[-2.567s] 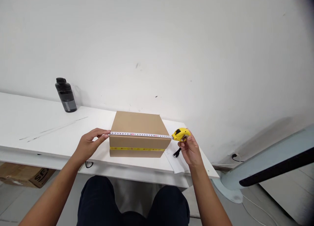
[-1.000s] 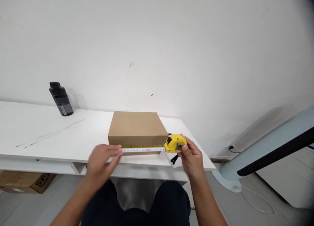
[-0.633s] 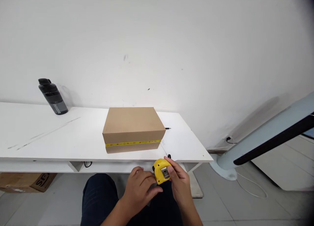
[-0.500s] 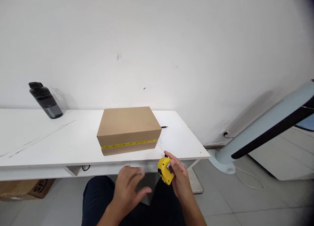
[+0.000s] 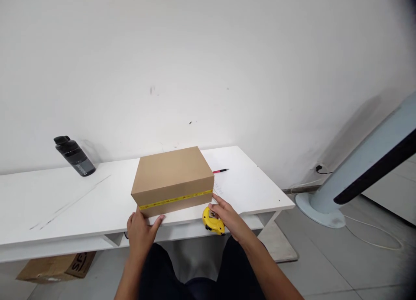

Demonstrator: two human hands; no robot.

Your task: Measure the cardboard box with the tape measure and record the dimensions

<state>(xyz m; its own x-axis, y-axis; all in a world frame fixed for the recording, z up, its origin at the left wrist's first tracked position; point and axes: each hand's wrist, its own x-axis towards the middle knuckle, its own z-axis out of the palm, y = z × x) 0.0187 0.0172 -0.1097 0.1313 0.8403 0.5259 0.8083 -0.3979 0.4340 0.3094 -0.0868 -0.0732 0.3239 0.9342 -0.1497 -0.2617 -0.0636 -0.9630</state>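
Observation:
A brown cardboard box (image 5: 172, 170) sits on the white table, with a yellow printed strip (image 5: 177, 199) across its front face. My left hand (image 5: 142, 233) grips the box's lower left front corner, thumb stretched along the bottom edge and fingers at the side. In my right hand (image 5: 229, 217) is a yellow tape measure (image 5: 212, 221), held just in front of the table edge. The fingertips of that hand reach the box's lower right front corner. Right of the box lies a pen (image 5: 221, 171), with faint handwriting beside it.
A dark water bottle (image 5: 76, 158) stands on the table (image 5: 81, 209) at the left. Below it, another cardboard box (image 5: 58, 265) rests on the floor. A pale tower fan (image 5: 351, 174) with a cable is at the right, and a plain wall is behind.
My left hand has moved forward and left onto the box's corner. My right hand has brought the tape measure, now turned, closer to the box's right corner. The view has shifted slightly.

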